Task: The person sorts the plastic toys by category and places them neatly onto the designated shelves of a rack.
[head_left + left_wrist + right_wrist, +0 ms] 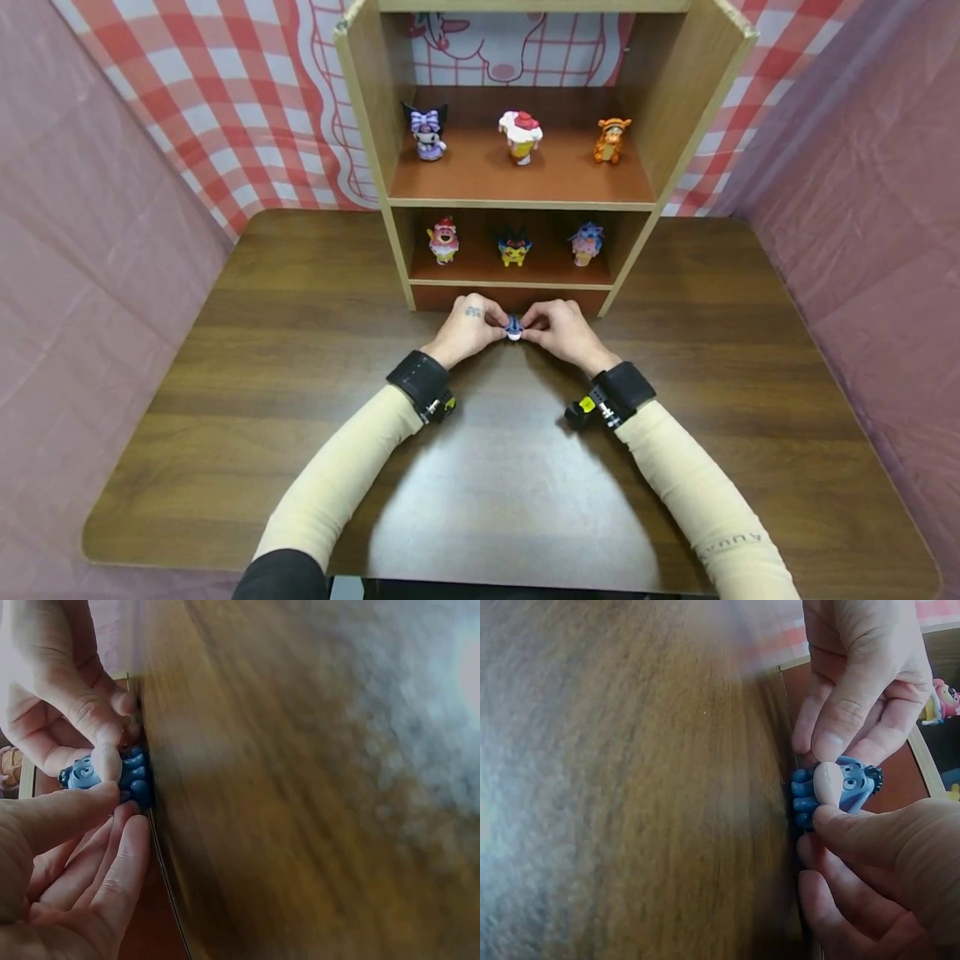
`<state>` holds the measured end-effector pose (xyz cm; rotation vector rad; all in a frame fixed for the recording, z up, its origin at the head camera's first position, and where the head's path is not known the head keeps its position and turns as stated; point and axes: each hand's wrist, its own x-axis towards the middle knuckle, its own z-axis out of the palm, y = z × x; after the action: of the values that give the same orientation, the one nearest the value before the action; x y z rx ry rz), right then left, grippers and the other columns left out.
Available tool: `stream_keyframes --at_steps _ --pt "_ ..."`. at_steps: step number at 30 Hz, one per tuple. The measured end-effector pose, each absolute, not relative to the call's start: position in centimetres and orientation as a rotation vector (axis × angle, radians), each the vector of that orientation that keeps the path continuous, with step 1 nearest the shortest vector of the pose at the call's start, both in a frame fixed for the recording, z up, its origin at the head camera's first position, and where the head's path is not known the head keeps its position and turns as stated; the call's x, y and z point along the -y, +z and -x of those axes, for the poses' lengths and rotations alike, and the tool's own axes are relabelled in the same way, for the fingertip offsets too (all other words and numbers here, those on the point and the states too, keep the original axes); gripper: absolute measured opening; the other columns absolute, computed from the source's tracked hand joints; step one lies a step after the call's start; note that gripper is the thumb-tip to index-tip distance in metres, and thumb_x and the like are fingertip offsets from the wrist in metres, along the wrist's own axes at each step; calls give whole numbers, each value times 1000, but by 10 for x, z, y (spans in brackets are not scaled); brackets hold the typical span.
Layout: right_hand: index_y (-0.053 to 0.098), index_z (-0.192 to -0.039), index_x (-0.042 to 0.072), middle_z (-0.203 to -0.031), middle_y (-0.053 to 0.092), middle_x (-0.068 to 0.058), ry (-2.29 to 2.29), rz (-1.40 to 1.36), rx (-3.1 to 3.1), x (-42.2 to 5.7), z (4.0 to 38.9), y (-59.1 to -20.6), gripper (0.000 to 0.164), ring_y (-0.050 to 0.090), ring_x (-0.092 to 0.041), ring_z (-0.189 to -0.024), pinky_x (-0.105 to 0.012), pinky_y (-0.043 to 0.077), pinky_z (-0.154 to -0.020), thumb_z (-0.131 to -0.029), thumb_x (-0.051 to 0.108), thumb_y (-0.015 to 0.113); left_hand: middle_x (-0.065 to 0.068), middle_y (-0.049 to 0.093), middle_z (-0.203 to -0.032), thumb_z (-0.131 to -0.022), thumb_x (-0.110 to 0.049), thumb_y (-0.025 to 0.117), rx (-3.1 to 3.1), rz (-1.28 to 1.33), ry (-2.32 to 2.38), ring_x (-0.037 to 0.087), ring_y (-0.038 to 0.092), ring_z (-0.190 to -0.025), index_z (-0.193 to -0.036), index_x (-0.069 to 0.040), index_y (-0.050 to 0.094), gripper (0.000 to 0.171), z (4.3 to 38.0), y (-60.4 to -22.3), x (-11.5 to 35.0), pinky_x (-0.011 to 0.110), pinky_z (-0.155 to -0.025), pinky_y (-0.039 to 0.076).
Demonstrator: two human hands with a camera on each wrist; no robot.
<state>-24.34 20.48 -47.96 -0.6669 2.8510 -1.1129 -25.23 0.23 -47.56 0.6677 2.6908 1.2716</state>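
Note:
A small blue donkey figurine [513, 327] with a pale muzzle and dark mane stands upright on the table, just in front of the cabinet's base. My left hand [473, 327] pinches it from the left between thumb and fingers. From the other side, my right hand [561, 333] pinches it in the same way. In the right wrist view the donkey figurine [847, 784] shows its eyes, muzzle and stubby blue feet, with a thumb at each side. The left wrist view shows the donkey figurine [86, 772] partly covered by fingers.
Behind the hands rises a wooden cabinet [517, 202]. Its upper shelf bears a purple-bowed figurine [428, 137], an ice-cream-shaped one [521, 137] and an orange tiger [612, 140]. On the lower shelf are a pink bear [444, 242], a yellow figurine [513, 248] and a blue-and-pink one [586, 244].

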Motion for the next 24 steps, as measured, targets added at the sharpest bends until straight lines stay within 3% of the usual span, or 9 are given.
stream_keyframes --at_steps 14,24 --pt "75 -96 5 -92 77 -9 -1100 711 -2896 -207 239 -479 6 73 -20 -83 -35 56 -78 -91 8 76 8 78 -97 -90 -3 73 -2687 -684 1276 17 72 -92 -97 -3 75 8 250 -475 -2 27 -80 55" --pt "74 -98 2 -84 76 -9 -1304 735 -2881 -210 238 -467 8 72 -22 -75 -20 52 -67 -92 8 75 14 77 -107 -93 -1 69 -2694 -768 1377 23 73 -104 -105 1 73 12 248 -455 0 32 -91 57"
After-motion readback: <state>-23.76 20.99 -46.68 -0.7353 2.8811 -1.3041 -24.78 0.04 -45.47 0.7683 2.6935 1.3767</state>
